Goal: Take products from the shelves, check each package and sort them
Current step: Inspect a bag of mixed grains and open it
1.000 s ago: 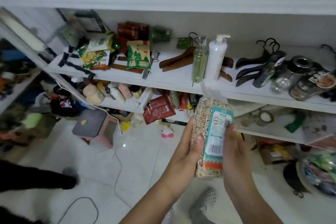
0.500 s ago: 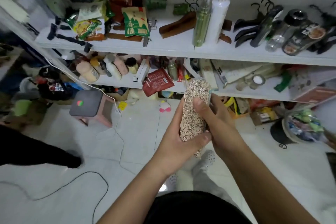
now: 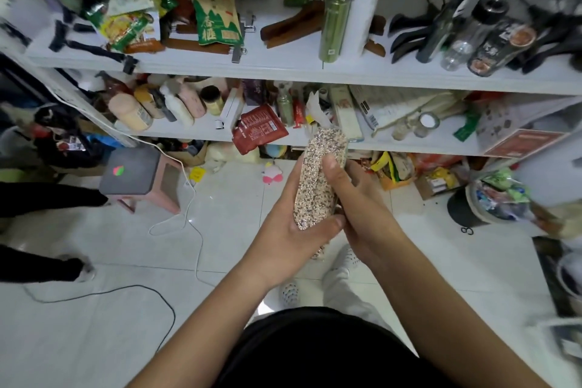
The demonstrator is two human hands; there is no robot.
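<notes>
A long, vacuum-packed brick of mixed grain (image 3: pixel 318 179) stands upright in front of me, its speckled side turned toward the camera. My left hand (image 3: pixel 293 233) cups its lower end, thumb across the bottom. My right hand (image 3: pixel 352 198) grips its right side, thumb pressed on the front; the label is hidden. Behind it run white shelves (image 3: pixel 283 68) crowded with products: a green-and-tan bag (image 3: pixel 217 19), a red pouch (image 3: pixel 259 129), a green bottle (image 3: pixel 333 16) and a white pump bottle (image 3: pixel 362 6).
A grey-topped pink stool (image 3: pixel 135 173) stands on the tiled floor at left, with a white cable (image 3: pixel 192 198) and a black cable (image 3: pixel 126 290) trailing nearby. Another person's dark-clad legs (image 3: pixel 41 198) enter from the left. A full black bin (image 3: pixel 482 201) sits at right.
The package was turned from its teal label side to its bare speckled side. The view dropped from the upper shelves toward the floor, and the hands now grip the pack lower down.
</notes>
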